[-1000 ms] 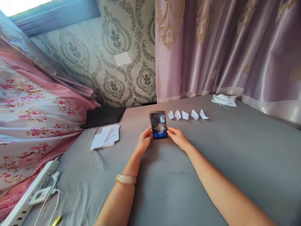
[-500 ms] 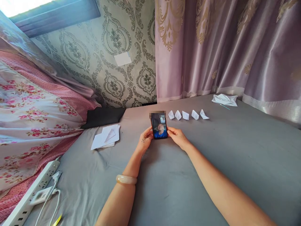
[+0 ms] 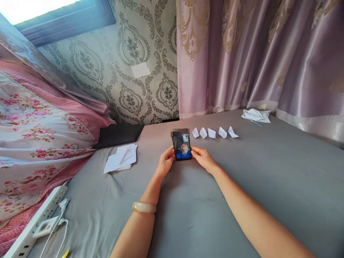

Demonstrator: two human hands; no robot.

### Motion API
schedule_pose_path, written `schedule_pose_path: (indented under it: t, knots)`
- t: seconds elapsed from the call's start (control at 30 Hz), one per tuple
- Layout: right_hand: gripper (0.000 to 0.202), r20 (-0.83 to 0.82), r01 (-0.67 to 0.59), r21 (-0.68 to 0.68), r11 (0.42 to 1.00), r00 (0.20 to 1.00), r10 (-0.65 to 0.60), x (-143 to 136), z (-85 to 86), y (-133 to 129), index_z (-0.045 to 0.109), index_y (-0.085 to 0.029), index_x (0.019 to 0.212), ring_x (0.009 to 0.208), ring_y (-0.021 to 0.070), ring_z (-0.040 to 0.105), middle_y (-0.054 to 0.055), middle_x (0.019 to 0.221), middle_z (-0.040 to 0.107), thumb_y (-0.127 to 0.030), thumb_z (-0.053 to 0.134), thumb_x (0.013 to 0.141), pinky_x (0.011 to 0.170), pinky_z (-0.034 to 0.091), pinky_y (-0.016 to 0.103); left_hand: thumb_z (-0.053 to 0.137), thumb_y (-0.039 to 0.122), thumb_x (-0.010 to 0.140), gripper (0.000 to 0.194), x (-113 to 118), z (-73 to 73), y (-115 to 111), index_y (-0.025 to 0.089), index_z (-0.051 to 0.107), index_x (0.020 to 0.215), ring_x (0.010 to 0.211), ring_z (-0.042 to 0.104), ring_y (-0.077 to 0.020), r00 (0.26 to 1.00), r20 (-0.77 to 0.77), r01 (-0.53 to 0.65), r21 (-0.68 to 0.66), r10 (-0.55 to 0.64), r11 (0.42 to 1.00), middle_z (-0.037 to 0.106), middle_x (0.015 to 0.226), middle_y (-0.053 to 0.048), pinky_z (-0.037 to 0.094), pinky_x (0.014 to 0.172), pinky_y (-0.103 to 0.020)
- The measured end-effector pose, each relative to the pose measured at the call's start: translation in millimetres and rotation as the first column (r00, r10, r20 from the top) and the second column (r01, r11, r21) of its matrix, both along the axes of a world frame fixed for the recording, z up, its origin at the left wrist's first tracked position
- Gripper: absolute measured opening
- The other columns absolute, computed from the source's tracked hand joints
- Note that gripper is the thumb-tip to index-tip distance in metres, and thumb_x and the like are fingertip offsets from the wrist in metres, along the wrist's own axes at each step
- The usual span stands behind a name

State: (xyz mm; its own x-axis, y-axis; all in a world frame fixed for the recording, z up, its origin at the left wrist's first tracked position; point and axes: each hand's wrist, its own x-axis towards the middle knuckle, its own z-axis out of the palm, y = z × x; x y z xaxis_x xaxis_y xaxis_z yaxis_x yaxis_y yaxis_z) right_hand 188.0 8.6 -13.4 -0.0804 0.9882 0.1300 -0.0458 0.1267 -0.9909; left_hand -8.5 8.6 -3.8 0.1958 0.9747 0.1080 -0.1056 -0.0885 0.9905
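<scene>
A smartphone (image 3: 182, 147) is held upright in the middle of the head view, its lit screen facing me with a person on it. My left hand (image 3: 166, 160) grips its left edge, and my right hand (image 3: 202, 157) grips the right edge; both are closed on it. The fingers behind the phone are hidden. Just beyond my right hand, several folded white paper pieces (image 3: 211, 133) stand in a row on the grey sheet (image 3: 204, 208). White paper sheets (image 3: 111, 164) lie in a pile left of my left hand, a folded piece on top.
A black cloth (image 3: 119, 136) lies at the back left. More white paper (image 3: 255, 115) and a thin bluish stick (image 3: 256, 123) are at the back right. A white power strip (image 3: 37, 218) with plugged cables runs along the left edge. Purple curtains (image 3: 231, 53) hang behind.
Both hands keep the phone in nearly the same place. The picture on its screen has shifted slightly, and the whole view has moved a little.
</scene>
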Motion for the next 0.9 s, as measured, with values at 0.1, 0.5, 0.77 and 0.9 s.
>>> schedule_pose_path:
  t: [0.1, 0.5, 0.77, 0.9]
  knots:
    - [0.039, 0.000, -0.008, 0.006, 1.000, 1.000, 0.008, 0.0, -1.8, 0.8, 0.071, -0.025, 0.116, 0.114, 0.0250, 0.064, 0.002, 0.118, 0.072, -0.037, 0.062, 0.080, 0.107, 0.042, 0.047, 0.069, 0.028, 0.078, 0.053, 0.0, -1.2, 0.4, 0.016, 0.060, 0.129, 0.088, 0.067, -0.0190, 1.000, -0.003, -0.013, 0.002, 0.013, 1.000, 0.074, 0.104, -0.009, 0.049, 0.083, -0.031]
    - [0.041, -0.011, -0.013, -0.013, 1.000, 1.000, 0.013, 0.4, -1.9, -0.1, 0.070, -0.023, 0.117, 0.115, 0.0252, 0.064, 0.003, 0.119, 0.071, -0.038, 0.063, 0.080, 0.108, 0.041, 0.047, 0.070, 0.029, 0.078, 0.054, -0.5, -1.9, 0.7, 0.016, 0.060, 0.129, 0.093, 0.067, -0.0214, 1.000, 0.018, -0.009, -0.009, 0.009, 1.000, 0.073, 0.106, -0.011, 0.050, 0.086, -0.034]
    - [0.042, 0.016, -0.033, -0.002, 0.999, 0.999, 0.033, 1.9, -1.2, 0.5, 0.069, -0.022, 0.118, 0.116, 0.0254, 0.063, 0.003, 0.119, 0.071, -0.038, 0.061, 0.081, 0.108, 0.041, 0.046, 0.070, 0.029, 0.076, 0.048, 0.8, 0.6, -0.7, 0.014, 0.065, 0.121, 0.095, 0.068, -0.0227, 0.999, 0.040, 0.017, 0.009, -0.017, 1.000, 0.073, 0.107, -0.011, 0.050, 0.087, -0.034]
    - [0.041, 0.024, -0.022, -0.005, 1.000, 0.999, 0.023, 2.4, -0.3, 0.3, 0.069, -0.022, 0.118, 0.116, 0.0254, 0.063, 0.003, 0.121, 0.070, -0.036, 0.061, 0.081, 0.108, 0.040, 0.046, 0.069, 0.028, 0.076, 0.048, 0.5, 0.4, -0.1, 0.014, 0.064, 0.122, 0.094, 0.068, -0.0224, 0.999, 0.035, 0.014, 0.004, -0.014, 1.000, 0.073, 0.107, -0.011, 0.050, 0.087, -0.034]
